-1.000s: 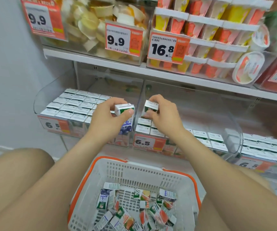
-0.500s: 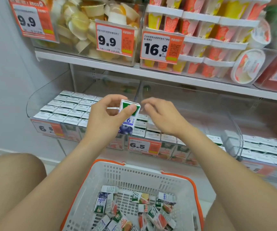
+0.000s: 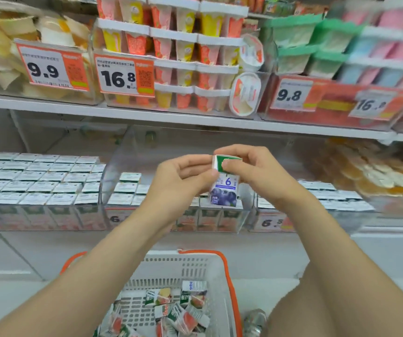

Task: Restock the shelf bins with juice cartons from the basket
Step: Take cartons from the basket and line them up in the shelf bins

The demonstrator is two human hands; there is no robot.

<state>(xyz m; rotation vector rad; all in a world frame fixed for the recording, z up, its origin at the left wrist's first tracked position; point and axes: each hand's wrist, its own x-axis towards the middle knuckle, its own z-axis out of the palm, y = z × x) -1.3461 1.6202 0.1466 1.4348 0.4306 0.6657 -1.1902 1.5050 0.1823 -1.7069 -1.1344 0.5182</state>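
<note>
Hanging upright, the carton [image 3: 224, 190] is pinched between left hand [image 3: 181, 176] and right hand [image 3: 256, 171].

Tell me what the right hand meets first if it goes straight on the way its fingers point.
The right hand points left: first the blueberry carton it is pinching, then probably the left hand, though depth is unclear.

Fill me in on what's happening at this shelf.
A person is restocking clear shelf bins with small juice cartons. Both the left hand and the right hand hold one blueberry juice carton upright in front of the middle bin, which is only partly filled. The left bin looks nearly full. Below, the white basket holds more loose cartons.
</note>
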